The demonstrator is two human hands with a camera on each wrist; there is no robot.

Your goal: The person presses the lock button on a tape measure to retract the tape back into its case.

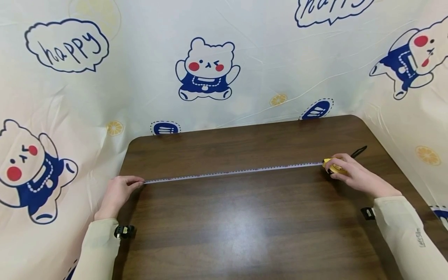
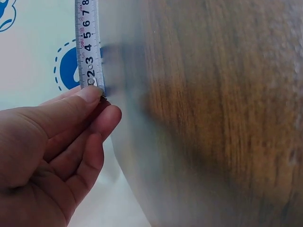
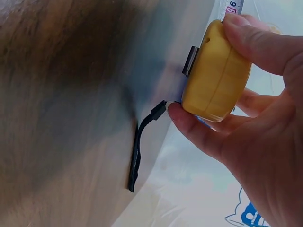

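Stretching straight across the brown wooden table [image 1: 245,217], a long white tape blade [image 1: 231,171] runs from one hand to the other. It is thin and flat, with tiny marks all along it. The left hand [image 1: 117,192] pinches the end of the blade between thumb and fingers, right at the table's left edge. The right hand [image 1: 353,175] is wrapped around the yellow tape measure case [image 1: 334,167] near the table's right side, with thumb on one side and fingers on the other. From the head view the numbers are too small to read — but the left wrist view shows them big and black, 2 to 8, plus the little metal tip under the thumb. The right wrist view shows things the head view mostly hides — the round yellow case from behind, a small metal clip [image 3: 191,60] on it, and a black wrist strap [image 3: 137,151] lying on the table by the edge. A cloth [image 1: 147,58] with cartoon bears and the word "happy" hangs behind and beside the table.
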